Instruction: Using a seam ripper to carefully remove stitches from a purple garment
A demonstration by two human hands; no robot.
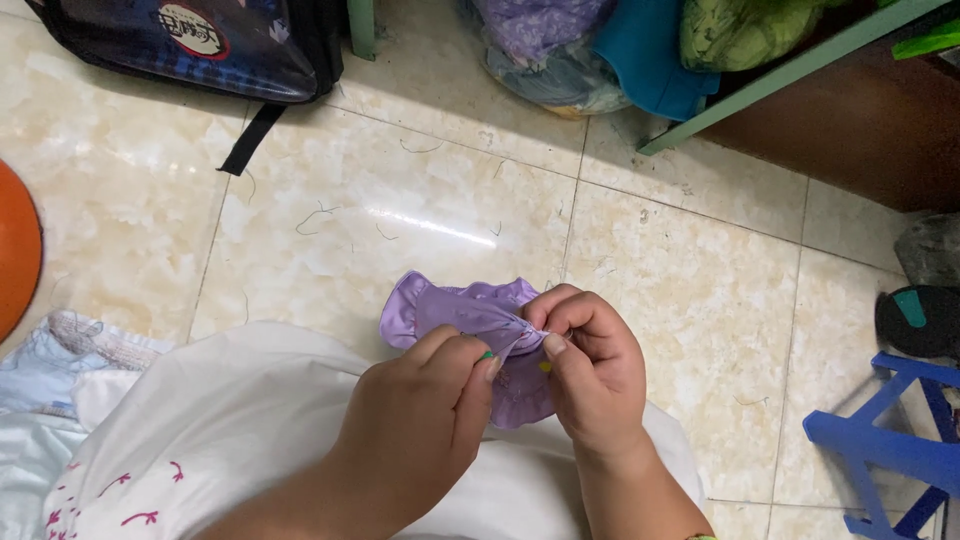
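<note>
A small lilac piece of cloth point(455, 310) with a ruffled edge is held over the pale tiled floor at the centre of the head view. My left hand point(415, 420) pinches its lower part between thumb and fingers. My right hand point(590, 370) pinches the same cloth from the right, thumb and forefinger closed at a gathered spot. The two hands almost touch there. Below them lies white fabric with pink marks point(200, 430), spread across my lap.
A dark backpack point(190, 40) lies at the top left, and an orange round object point(15, 250) sits at the left edge. Bundles of purple, blue and green cloth point(600, 45) sit under a green-framed shelf. A blue plastic stool point(890, 440) stands at the right.
</note>
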